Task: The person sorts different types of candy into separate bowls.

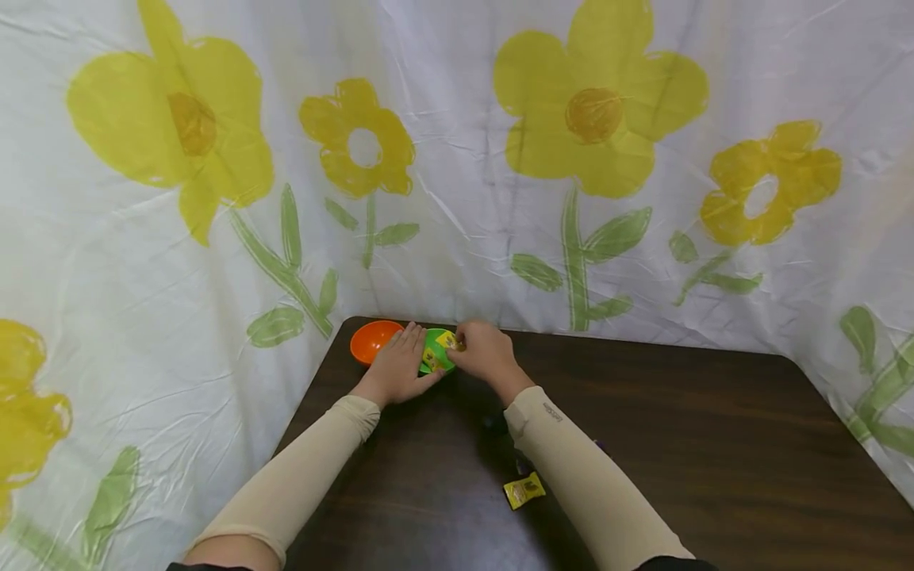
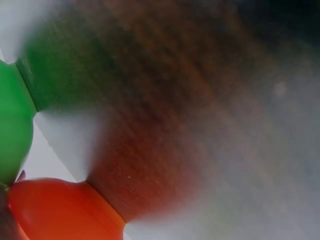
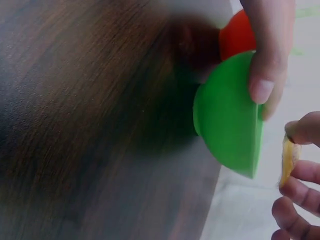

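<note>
In the head view, a green bowl (image 1: 432, 339) stands at the far left of the table, beside an orange bowl (image 1: 371, 341). My left hand (image 1: 400, 369) rests against the green bowl with fingers straight; its thumb lies at the near rim, and the right wrist view shows the thumb on the bowl's outside. Between thumb and fingertips, my right hand (image 1: 489, 352) pinches a small yellow wrapped candy (image 3: 288, 157) at the green bowl's rim. Yellow wrappers (image 1: 432, 362) show inside that bowl. The left wrist view catches only both bowls' outsides and the tabletop.
Another yellow wrapped candy (image 1: 524, 491) lies on the dark wooden table (image 1: 685, 428), left of my right forearm. A small purple bit (image 1: 600, 446) peeks out from behind that forearm. A white curtain (image 1: 457, 262) with yellow flowers hangs along the table's far edge.
</note>
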A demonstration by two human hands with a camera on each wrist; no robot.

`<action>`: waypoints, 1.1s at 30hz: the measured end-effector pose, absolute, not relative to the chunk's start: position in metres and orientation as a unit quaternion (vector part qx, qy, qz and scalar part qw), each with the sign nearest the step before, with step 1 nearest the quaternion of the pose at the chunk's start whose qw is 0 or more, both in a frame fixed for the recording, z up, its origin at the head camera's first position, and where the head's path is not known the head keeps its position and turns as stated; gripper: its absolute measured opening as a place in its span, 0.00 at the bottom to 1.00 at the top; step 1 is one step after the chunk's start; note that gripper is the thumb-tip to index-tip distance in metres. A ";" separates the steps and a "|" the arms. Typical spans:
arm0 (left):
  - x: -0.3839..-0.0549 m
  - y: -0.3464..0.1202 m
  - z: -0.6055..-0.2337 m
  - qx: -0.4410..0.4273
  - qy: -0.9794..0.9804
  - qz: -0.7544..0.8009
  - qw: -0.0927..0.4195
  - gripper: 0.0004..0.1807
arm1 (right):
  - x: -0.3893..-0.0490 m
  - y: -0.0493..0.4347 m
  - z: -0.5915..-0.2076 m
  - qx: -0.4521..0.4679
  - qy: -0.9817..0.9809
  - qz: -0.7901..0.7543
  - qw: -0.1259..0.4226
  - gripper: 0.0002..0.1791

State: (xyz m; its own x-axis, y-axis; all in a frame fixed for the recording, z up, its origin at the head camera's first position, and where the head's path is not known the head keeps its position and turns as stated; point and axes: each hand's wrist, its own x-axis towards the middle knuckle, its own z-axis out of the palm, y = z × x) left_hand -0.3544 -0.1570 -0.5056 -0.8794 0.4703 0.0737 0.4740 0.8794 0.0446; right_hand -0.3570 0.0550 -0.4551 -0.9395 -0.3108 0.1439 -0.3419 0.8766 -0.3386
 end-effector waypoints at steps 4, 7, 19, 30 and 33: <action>-0.355 -0.155 -0.502 -0.243 -0.969 -0.030 0.032 0.53 | -0.358 0.055 -0.453 0.187 -0.973 0.125 0.045 0.22; -0.356 -0.154 -0.498 -0.242 -0.969 -0.028 0.032 0.54 | -0.356 0.058 -0.450 0.201 -0.973 0.099 0.055 0.23; -0.359 -0.153 -0.500 -0.235 -0.971 -0.039 0.029 0.54 | -0.338 0.098 -0.453 0.252 -0.960 0.104 0.063 0.17; -0.355 -0.156 -0.507 -0.232 -0.972 -0.038 0.025 0.55 | -0.295 0.132 -0.457 0.319 -0.934 0.160 0.018 0.14; -0.355 -0.157 -0.507 -0.233 -0.971 -0.038 0.022 0.55 | -0.279 0.144 -0.458 0.351 -0.911 0.215 -0.013 0.14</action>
State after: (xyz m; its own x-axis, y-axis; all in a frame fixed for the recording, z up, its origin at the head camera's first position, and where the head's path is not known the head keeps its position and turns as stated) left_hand -0.3553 -0.1568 -0.5072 -0.8905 0.4509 0.0614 0.4543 0.8886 0.0633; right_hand -0.2789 0.1445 -0.4584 -0.7532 -0.6453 0.1274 -0.6341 0.6609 -0.4015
